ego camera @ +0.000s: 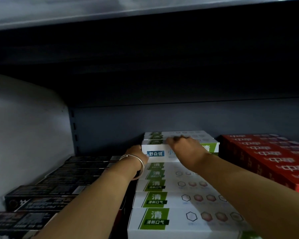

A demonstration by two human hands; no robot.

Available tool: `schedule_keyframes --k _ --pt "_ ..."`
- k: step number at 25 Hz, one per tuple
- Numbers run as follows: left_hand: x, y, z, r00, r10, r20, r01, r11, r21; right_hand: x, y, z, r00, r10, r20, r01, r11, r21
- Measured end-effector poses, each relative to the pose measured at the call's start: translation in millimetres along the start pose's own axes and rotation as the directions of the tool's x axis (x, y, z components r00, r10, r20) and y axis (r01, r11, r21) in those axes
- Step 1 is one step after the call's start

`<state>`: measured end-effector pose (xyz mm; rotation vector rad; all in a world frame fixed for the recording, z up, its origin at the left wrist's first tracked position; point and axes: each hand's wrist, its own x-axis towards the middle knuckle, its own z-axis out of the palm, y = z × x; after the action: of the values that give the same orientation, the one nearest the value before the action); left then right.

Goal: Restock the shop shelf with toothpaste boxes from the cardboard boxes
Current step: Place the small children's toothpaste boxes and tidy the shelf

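Both your hands are on one white box (162,153) at the far end of the white-and-green row: your left hand (136,153) holds its left end, with the fingers hidden behind the box, and your right hand (185,145) lies over its top edge with fingers curled onto it, so each grip is clamped on that box. It stands on its long edge on top of the row, its front facing you. On that front you can read 舒焱健 in white on a blue patch, and a large 清 on the green panel at its right end; the middle is covered by your right hand.

Just behind it lie two more like boxes (179,135), stacked against the back wall (110,128) of the shelf. In the row (171,200) nearer you, five boxes lie flat, each with a green panel reading 清 and 清新口气 beneath, beside a line of hexagon marks. Your right forearm crosses over them.

Left of the row sit black boxes (59,187), about seven visible, their print too dark to read. To the right, red boxes (269,157) are packed close, white characters showing upside down; you cannot count them surely. A silver bangle (136,161) circles your left wrist. Another shelf board (128,12) hangs overhead.
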<state>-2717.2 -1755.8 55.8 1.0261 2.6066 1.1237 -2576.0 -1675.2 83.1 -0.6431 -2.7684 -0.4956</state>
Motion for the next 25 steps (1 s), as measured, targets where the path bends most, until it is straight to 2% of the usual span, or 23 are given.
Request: schedule_keyframes --k 12,21,25 --pt "5.0 4.9 3.9 1.0 -0.027 -0.006 0.027 1.0 0.003 11.2 3.8 17.5 1.0 0.016 -0.007 -0.016 1.0 -0.003" --pt "-2.6 4.7 -5.4 0.997 -0.081 -0.004 0.081 0.996 0.039 4.6 -3.7 7.6 0.994 0.067 0.084 -0.068 0.998 0.003" --pt "-36.9 8.3 -23.6 0.999 -0.028 -0.023 0.03 0.995 0.093 -19.8 -20.7 -16.0 0.999 0.032 0.004 -0.032 0.999 0.043"
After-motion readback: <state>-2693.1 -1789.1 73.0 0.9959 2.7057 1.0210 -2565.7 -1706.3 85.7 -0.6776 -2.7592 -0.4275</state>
